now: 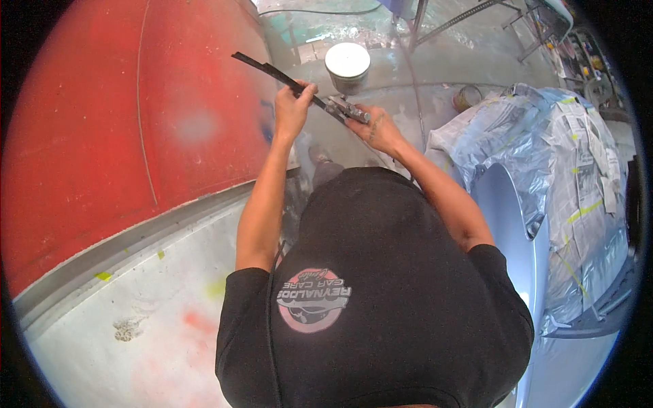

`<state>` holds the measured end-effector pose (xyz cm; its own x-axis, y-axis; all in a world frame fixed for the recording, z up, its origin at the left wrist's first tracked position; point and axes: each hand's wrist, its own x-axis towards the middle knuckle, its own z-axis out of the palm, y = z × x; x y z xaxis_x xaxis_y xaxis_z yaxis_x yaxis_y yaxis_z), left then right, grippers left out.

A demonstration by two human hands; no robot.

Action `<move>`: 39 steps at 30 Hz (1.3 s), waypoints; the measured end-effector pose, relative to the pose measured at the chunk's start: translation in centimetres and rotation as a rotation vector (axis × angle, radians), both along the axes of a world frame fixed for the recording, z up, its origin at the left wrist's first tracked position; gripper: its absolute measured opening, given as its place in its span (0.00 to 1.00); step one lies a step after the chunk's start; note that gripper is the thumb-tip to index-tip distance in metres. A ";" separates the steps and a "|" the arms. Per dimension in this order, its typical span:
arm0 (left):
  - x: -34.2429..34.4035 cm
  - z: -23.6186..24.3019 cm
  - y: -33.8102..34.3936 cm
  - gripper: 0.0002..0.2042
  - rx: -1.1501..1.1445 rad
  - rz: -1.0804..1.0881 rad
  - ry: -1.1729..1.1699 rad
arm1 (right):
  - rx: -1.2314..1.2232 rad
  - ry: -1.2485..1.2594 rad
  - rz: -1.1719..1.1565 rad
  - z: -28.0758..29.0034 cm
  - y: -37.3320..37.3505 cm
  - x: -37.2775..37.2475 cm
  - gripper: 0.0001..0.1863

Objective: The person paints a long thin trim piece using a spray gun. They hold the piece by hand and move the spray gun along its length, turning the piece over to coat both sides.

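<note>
Dark strip (277, 73) reaching from left hand (295, 109) toward right hand (376, 128)
Left pinches, likely steadying it; right grips a metal tool (352, 111)

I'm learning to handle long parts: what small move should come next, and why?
Perhaps slide the left hand a little up the black strip: its far end juts out unsupported, while the right hand, holding a metal tool, is near the other end.

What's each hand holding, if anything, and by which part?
Left hand: long black strip, gripped partway along its length. Right hand: grey metal tool; exactly which part is gripped can't be told.
</note>
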<state>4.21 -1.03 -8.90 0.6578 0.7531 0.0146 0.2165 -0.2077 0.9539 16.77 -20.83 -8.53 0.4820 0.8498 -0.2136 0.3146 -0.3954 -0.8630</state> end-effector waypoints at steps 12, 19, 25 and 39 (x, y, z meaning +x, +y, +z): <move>0.6 3.7 0.3 0.09 0.019 -0.082 -0.020 | -0.003 -0.032 -0.009 -2.1 -0.6 0.5 0.26; -1.3 -2.1 1.6 0.07 0.004 -0.207 0.159 | 0.129 -0.009 -0.003 4.8 -0.2 -0.2 0.25; -1.9 -2.6 1.2 0.09 0.033 -0.236 0.115 | 0.199 -0.112 0.057 6.2 0.5 -0.8 0.23; -2.0 -1.1 0.2 0.08 0.014 -0.213 0.227 | 0.285 -0.006 -0.011 7.3 0.4 -1.3 0.20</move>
<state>2.18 -0.85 -9.99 0.7884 0.5988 -0.1411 0.3737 -0.2840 0.8830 15.51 -20.42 -1.18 0.4919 0.8699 0.0362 0.3175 -0.1405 -0.9378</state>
